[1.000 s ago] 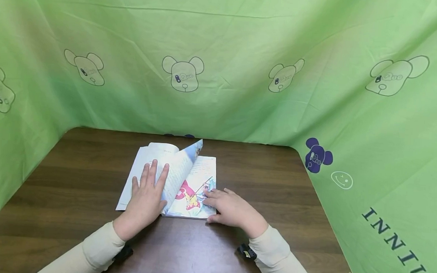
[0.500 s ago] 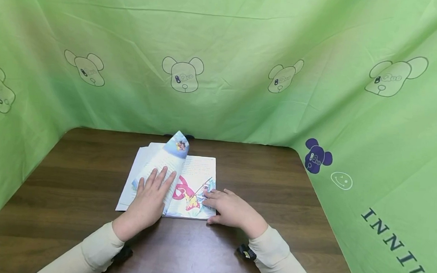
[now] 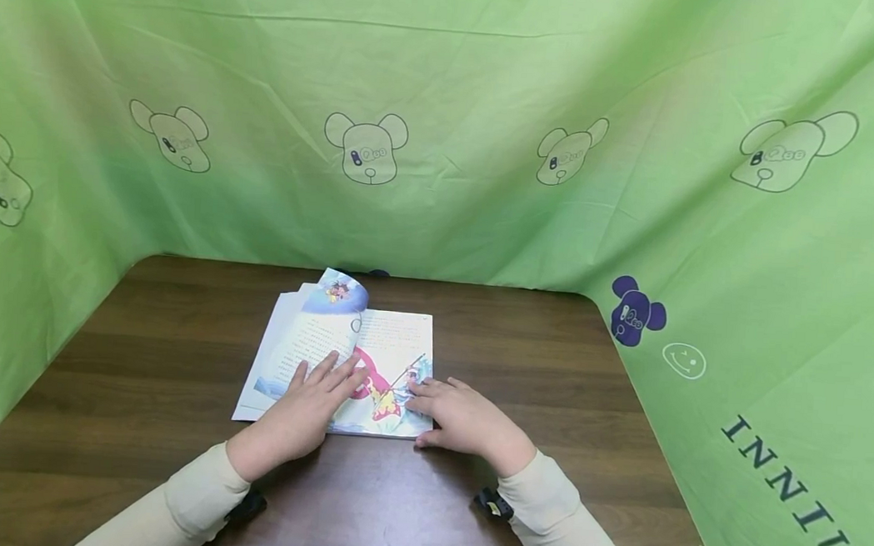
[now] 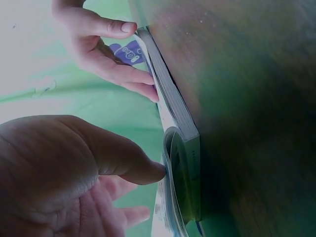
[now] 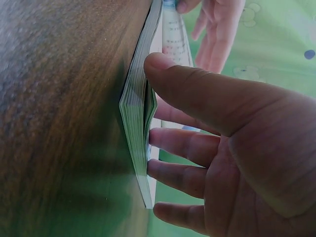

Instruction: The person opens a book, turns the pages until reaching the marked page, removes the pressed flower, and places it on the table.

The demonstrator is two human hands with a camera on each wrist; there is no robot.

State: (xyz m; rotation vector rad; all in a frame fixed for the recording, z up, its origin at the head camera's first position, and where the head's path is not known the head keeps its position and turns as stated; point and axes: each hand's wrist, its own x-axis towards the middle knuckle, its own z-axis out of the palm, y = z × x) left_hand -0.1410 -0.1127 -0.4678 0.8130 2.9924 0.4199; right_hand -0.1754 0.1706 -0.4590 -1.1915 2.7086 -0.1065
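An open picture book (image 3: 397,331) lies on the table in the head view. Its left page (image 3: 324,329), with a blue picture at the top, bulges up near the spine and its far end curls. My left hand (image 3: 296,415) rests across the fold with spread, straight fingers. In the left wrist view its thumb (image 4: 140,168) touches the bent page near the spine. On the right page's lower outer corner rests my right hand (image 3: 469,421), fingers extended over the picture. The right wrist view shows its thumb (image 5: 182,81) against the edge of the page stack (image 5: 136,111).
Beneath the book is a dark wooden table (image 3: 538,346). A green curtain (image 3: 470,225) with printed bear heads hangs around its back and sides. Black straps (image 3: 494,504) show at the wrists, below pale sleeves (image 3: 198,492).
The raised page has swung over to the left and come down onto the left side. My left hand has slid right, its fingers now by the spine. My right hand has stayed put.
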